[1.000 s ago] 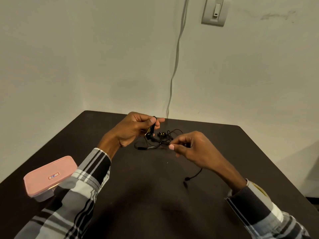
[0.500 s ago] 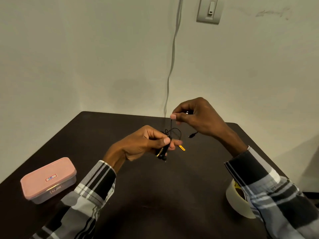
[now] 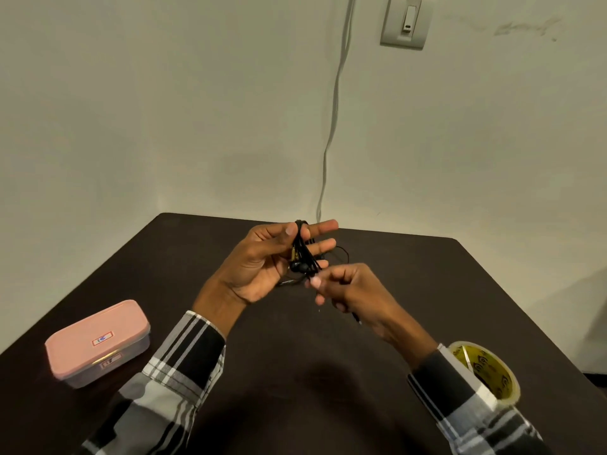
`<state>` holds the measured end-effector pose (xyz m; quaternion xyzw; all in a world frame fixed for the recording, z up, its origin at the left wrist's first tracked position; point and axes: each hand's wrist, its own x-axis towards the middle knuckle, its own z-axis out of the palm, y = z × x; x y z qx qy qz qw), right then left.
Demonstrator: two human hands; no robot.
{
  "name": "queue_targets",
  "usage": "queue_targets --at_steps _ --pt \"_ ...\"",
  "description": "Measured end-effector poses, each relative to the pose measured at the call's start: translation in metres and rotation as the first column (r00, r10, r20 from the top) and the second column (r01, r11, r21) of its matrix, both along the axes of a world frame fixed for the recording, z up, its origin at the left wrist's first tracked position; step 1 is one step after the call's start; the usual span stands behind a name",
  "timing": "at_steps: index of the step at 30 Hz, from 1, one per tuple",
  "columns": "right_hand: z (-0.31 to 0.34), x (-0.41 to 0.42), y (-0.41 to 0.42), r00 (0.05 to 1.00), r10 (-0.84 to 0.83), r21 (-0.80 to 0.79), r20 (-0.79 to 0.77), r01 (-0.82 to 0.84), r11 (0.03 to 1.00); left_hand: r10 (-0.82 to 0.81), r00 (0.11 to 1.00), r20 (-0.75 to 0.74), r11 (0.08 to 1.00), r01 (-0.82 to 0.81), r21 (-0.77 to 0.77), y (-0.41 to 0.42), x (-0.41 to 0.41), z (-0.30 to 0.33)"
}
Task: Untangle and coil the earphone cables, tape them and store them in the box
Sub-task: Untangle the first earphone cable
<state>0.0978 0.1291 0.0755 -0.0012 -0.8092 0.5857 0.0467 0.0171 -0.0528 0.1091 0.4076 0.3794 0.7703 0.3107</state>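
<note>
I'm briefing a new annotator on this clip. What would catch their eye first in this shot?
First, the two hands at the centre: the left hand has a black earphone cable wound round its straight fingers, while the right hand pinches the cable's loose end just below. Next, the pink-lidded box, closed, at the left edge of the dark table. A roll of tape stands near the right sleeve.

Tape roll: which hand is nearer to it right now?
Right. The right hand works above the table, with the tape roll beside its sleeve; the left hand is farther away, across the earphone cable.
</note>
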Motion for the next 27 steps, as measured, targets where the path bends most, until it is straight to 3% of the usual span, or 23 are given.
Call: queue_targets --at_steps 3,5,9,12,17,22,27 --pt "0.002 0.014 0.0 0.999 0.023 0.158 -0.037 -0.017 0.987 0.087 0.996 0.001 0.994 -0.087 -0.066 -0.005 -0.009 -0.003" --pt "0.01 0.022 0.002 0.997 0.016 0.354 -0.07 0.01 0.935 0.133 0.991 0.001 0.984 -0.132 -0.124 -0.006 -0.013 -0.007" --pt "0.035 0.033 0.004 0.981 -0.003 0.728 -0.196 0.147 0.67 0.241 0.97 -0.029 0.935 -0.24 -0.262 -0.003 -0.012 -0.012" --pt "0.052 0.034 0.0 0.938 0.054 0.818 -0.343 0.27 0.507 0.268 0.959 -0.095 0.885 -0.284 -0.37 0.006 -0.006 -0.009" --pt "0.052 0.025 -0.006 0.826 0.244 0.834 -0.509 0.403 0.376 0.255 0.95 -0.178 0.816 -0.31 -0.487 0.015 0.008 -0.004" --pt "0.041 0.015 0.001 0.773 0.219 0.737 -0.596 0.418 0.531 0.235 0.96 -0.151 0.808 -0.279 -0.519 0.009 0.011 -0.004" --pt "0.037 0.007 0.006 0.846 0.109 0.497 -0.522 0.198 0.845 0.167 0.984 -0.065 0.857 -0.177 -0.485 0.008 0.009 -0.011"
